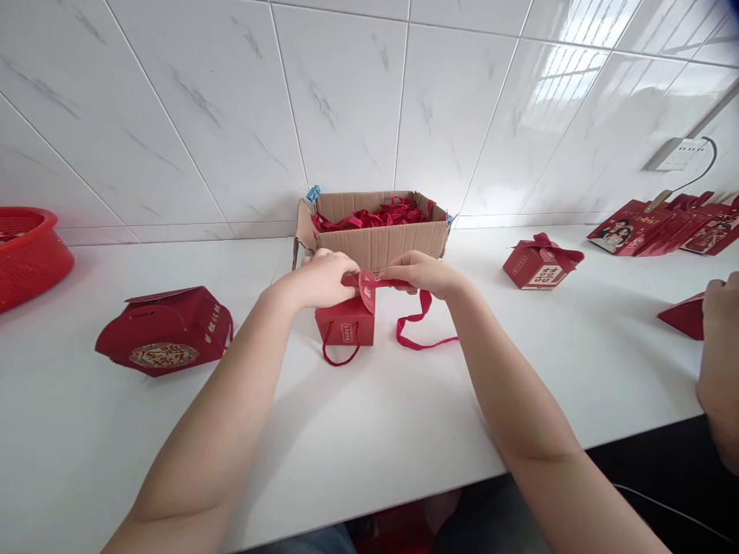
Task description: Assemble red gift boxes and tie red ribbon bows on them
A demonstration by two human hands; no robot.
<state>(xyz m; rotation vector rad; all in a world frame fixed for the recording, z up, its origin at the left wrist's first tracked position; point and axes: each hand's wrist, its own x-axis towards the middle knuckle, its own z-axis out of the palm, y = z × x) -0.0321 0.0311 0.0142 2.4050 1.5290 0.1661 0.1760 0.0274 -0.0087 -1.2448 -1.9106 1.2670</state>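
Note:
Both my hands are at the top of a small red gift box (349, 322) standing upright, with a twisted cord handle (340, 362) hanging down its front. My left hand (328, 278) is closed at the box's top, beside a rounded red flap (367, 291); what its fingertips pinch is hidden. My right hand (419, 273) pinches a red ribbon (412, 345) that runs from the flap. The ribbon's loose end curls down onto the table and passes behind my right forearm.
Behind the box, a cardboard carton (381, 245) holds many red ribbons. A red gift box (167, 335) stands left, near a red plastic basket (35, 258). At right are a bow-tied box (543, 263), several picture boxes (626, 229) and another person's hand (721, 338) at a red box.

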